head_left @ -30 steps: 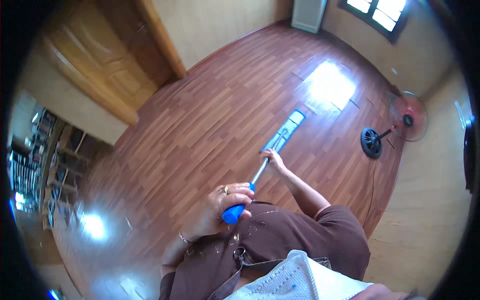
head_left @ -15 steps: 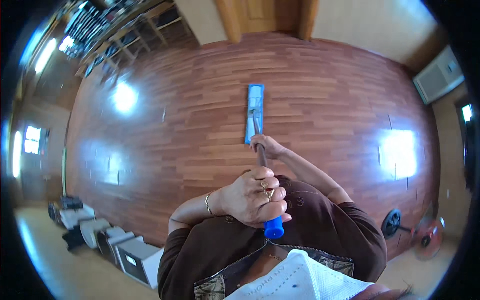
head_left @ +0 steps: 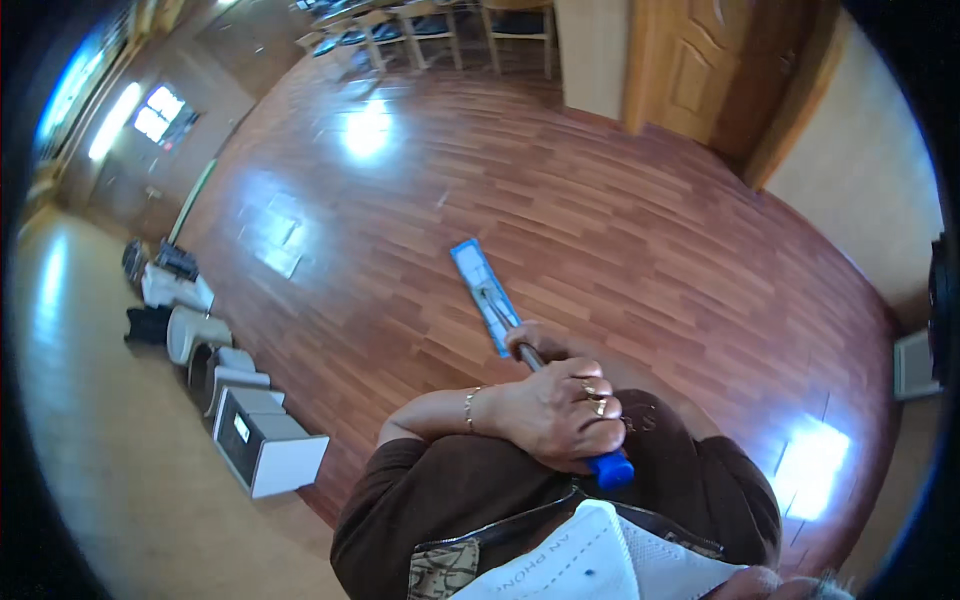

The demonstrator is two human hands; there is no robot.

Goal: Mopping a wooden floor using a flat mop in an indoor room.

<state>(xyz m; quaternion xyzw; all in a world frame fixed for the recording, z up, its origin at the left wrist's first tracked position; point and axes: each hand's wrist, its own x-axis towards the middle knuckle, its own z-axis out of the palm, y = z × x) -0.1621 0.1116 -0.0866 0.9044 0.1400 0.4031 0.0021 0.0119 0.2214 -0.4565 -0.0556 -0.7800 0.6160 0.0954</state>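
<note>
A flat mop with a blue-edged, pale rectangular head lies on the wood-patterned floor in front of me. Its thin pole slants back toward my chest and ends in a blue grip. My left hand, with rings and a bracelet, is wrapped round the pole just above that blue end. Farther down the pole, my right hand is closed round it too, partly hidden behind the left hand and wrist. The mop head points up and to the left.
Along the left wall stand a white-and-grey box-shaped appliance and several pale household items. Chairs line the far side. A wooden door is at the far right, and a white unit sits by the right wall.
My view has turned, so the room has swung round in the picture. The mop head now lies tilted and nearer to me, with the blue pole end farther right. Both hands keep their hold.
</note>
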